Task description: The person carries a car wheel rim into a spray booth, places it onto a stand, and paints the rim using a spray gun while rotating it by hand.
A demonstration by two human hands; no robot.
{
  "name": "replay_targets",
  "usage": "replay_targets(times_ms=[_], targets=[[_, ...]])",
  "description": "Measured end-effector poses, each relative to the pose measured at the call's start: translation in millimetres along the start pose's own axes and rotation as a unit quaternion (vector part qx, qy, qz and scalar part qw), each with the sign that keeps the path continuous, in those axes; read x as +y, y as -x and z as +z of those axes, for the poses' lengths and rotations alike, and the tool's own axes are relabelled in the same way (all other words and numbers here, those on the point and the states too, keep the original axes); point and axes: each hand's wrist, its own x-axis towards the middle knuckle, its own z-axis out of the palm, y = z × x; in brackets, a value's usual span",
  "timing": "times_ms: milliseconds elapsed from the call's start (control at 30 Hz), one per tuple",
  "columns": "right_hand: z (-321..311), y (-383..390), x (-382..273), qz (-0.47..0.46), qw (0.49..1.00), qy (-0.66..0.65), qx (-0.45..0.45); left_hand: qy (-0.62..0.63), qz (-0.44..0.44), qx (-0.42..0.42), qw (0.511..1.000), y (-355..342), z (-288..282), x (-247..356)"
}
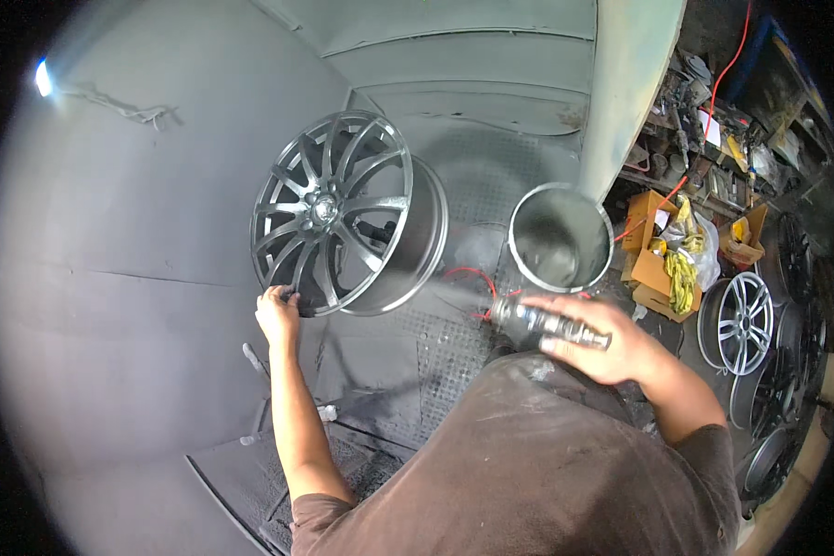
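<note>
A silver multi-spoke alloy wheel (pixel 323 211) stands tilted in front of me, its spoked face turned to the left. My left hand (pixel 279 317) grips the lower edge of its rim, fingers bent over the lip. To the right of the wheel, my right hand (pixel 607 339) is wrapped around a spray can (pixel 551 322). The can lies nearly sideways, its top end pointing left at the wheel, and a faint mist hangs between the two. What supports the wheel from behind is mostly hidden.
An open round drum (pixel 560 237) stands right of the wheel. Grey walls (pixel 148 213) close in the left and back. Further right are cardboard boxes (pixel 656 278) with yellow gloves, more wheels (pixel 747 323), a cluttered shelf (pixel 704 139) and a red hose (pixel 732 57).
</note>
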Motion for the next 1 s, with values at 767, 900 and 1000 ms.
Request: replay_targets(times_ms=[767,900,1000], targets=[[14.0,-29.3,35.5,0.052,0.974,0.092,0.201,-0.027,0.002,-0.008,1.0,32.8,-11.3,30.7],[25.2,-29.0,55.5,0.047,0.978,0.094,0.181,-0.011,-0.009,-0.017,1.0,30.7,-11.7,21.6],[37.1,-21.7,41.0,0.199,0.979,-0.049,0.004,0.004,-0.036,-0.029,0.999,28.8,-9.2,13.9]])
